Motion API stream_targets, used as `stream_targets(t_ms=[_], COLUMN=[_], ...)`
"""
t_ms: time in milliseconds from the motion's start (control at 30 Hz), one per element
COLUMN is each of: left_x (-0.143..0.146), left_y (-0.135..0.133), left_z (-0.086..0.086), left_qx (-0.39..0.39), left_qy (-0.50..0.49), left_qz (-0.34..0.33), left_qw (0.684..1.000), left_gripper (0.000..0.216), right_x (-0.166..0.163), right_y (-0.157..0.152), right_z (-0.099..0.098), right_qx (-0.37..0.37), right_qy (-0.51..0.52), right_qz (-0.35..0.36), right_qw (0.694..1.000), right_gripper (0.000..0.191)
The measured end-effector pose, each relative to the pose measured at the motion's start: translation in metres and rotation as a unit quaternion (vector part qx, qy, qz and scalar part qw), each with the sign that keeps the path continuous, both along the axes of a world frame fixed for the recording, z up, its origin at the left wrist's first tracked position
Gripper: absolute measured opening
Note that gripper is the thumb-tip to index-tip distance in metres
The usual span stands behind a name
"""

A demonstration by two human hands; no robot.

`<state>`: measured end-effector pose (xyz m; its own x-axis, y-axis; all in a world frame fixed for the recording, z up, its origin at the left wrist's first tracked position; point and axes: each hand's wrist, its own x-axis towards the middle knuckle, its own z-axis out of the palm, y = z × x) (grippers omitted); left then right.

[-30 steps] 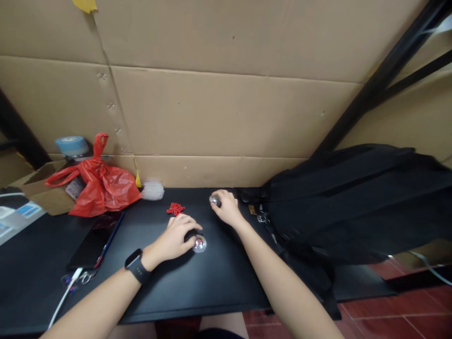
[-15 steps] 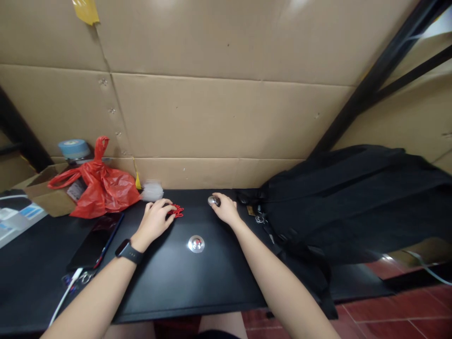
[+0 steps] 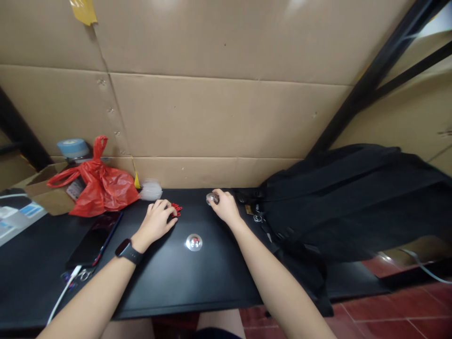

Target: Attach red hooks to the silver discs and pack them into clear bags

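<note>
My left hand (image 3: 158, 220), with a black watch on its wrist, rests at a small pile of red paper clips (image 3: 176, 210). Its fingers bend over the pile's left side, thumb apart; nothing shows held in it. My right hand (image 3: 226, 207) grips a small, clear, round container (image 3: 212, 199) at the table's back; the fingers hide part of it, and I cannot make out what is inside. Between the two forearms a shiny clear round dish (image 3: 194, 242) lies on the black table (image 3: 197, 282), with a reddish spot in its middle.
A red plastic bag (image 3: 104, 186) and cardboard box (image 3: 52, 195) stand at left, near a phone (image 3: 95, 240) with a white cable. Clear plastic pieces (image 3: 151, 190) lie by the cardboard wall (image 3: 212, 117). A black backpack (image 3: 353, 202) fills the right side, keys (image 3: 257, 218) beside it.
The clear container in my right hand has tilted slightly, showing more of its side. My left hand stays by the red paper clips. The whole view has shifted a little.
</note>
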<state>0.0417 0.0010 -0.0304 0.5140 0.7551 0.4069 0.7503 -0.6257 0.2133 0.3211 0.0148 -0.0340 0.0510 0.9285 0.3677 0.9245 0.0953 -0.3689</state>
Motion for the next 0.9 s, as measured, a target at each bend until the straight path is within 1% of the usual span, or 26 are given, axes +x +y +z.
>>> stream_targets(t_ms=[133,233,367,567,667,733,833,900], left_x=[0.0,0.0,-0.001,-0.001,-0.001,-0.001,-0.001,-0.001], left_y=[-0.001,-0.001,-0.001,-0.001,-0.003,-0.003,-0.003,-0.003], left_z=[-0.002,-0.002,-0.003,-0.005,-0.005,-0.003,0.003,0.009], left_qx=[-0.002,-0.007,-0.003,-0.023,-0.038,-0.035,-0.039,-0.057], left_qy=[-0.001,0.012,0.015,0.006,0.017,0.016,-0.018,-0.054], left_qz=[0.004,0.001,0.005,0.008,0.005,-0.004,-0.007,0.004], left_qw=[1.0,1.0,1.0,1.0,0.999,0.999,0.999,0.997], left_gripper=[0.01,0.01,0.011,0.011,0.015,0.016,0.02,0.022], right_x=[-0.001,0.0,-0.001,-0.005,-0.009,-0.014,-0.024,-0.032], right_y=[-0.003,-0.004,-0.005,-0.009,-0.012,-0.015,-0.019,-0.022], right_z=[0.005,0.007,0.009,0.013,0.011,0.008,0.005,0.004], right_qx=[-0.051,-0.075,-0.065,-0.014,0.017,0.027,0.036,0.039], right_qy=[-0.065,-0.082,-0.08,-0.038,0.023,0.093,0.189,0.229], right_qz=[-0.02,-0.028,-0.033,-0.013,0.021,0.068,0.153,0.194], right_qw=[0.996,0.993,0.994,0.999,0.999,0.993,0.969,0.953], right_gripper=[0.021,0.021,0.025,0.02,0.019,0.021,0.025,0.028])
